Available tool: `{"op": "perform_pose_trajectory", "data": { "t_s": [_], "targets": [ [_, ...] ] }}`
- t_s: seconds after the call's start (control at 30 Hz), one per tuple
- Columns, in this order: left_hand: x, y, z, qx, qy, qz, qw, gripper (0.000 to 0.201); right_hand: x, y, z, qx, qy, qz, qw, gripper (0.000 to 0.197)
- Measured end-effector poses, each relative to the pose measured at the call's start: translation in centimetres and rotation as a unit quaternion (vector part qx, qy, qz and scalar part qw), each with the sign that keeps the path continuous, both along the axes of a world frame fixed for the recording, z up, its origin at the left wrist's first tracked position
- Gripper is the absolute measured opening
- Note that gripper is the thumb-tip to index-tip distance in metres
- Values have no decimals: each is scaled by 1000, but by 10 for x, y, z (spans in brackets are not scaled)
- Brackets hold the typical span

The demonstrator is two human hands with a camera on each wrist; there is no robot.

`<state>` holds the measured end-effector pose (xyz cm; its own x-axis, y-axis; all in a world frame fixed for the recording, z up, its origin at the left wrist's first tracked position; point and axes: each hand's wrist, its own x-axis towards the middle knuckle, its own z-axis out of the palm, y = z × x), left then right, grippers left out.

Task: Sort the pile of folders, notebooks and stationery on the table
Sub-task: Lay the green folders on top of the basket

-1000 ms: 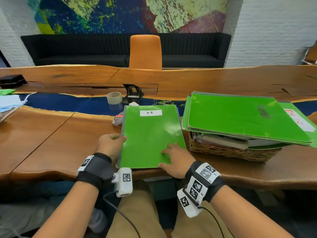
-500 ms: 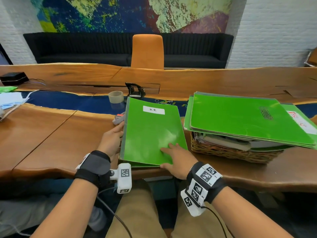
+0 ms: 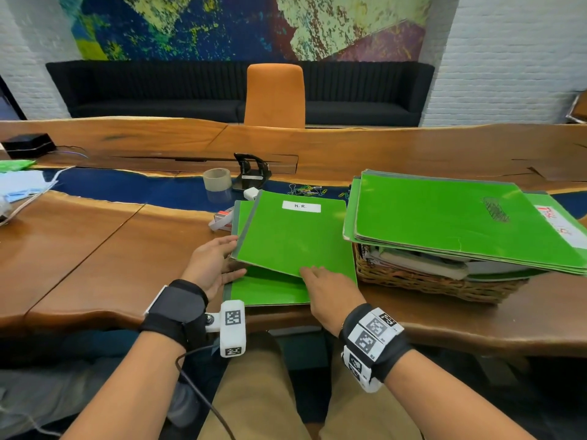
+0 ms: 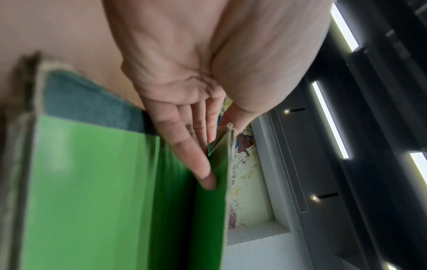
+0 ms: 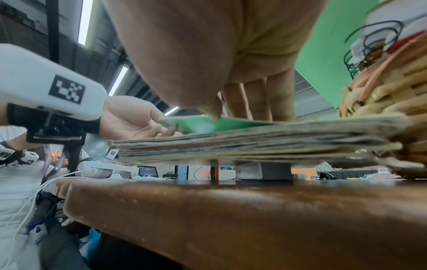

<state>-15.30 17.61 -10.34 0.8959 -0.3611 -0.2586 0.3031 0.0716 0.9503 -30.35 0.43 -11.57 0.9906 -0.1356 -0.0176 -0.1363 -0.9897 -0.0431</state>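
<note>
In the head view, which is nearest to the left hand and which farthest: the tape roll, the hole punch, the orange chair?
From the left hand:
1. Tape roll, beyond the hand.
2. Hole punch, just right of the tape and slightly farther.
3. Orange chair, across the table.

One basket, one tape roll

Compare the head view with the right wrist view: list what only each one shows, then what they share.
Only the head view: the H.R. label, tape roll and orange chair. Only the right wrist view: the stack's layered edges under the top folder, propped above the table. Both: the green folder, wicker basket, left hand and right hand.
</note>
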Motion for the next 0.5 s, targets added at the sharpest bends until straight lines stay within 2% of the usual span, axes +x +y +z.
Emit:
{"op": "perform_pose_trajectory", "data": {
  "t_s": [0.2, 0.37, 0.5],
  "targets": [
    [-4, -1, 6, -32, -18, -29, 999, 29, -2, -3, 7, -22, -64, -16, 998, 43],
    [-8, -1, 10, -64, -40, -36, 996, 27, -6, -2, 14, -10, -73, -23, 997, 36],
    [-10, 2, 14, -95, -58, -53, 992, 29, -6, -2, 14, -21, -81, -23, 996, 38]
  ]
}}
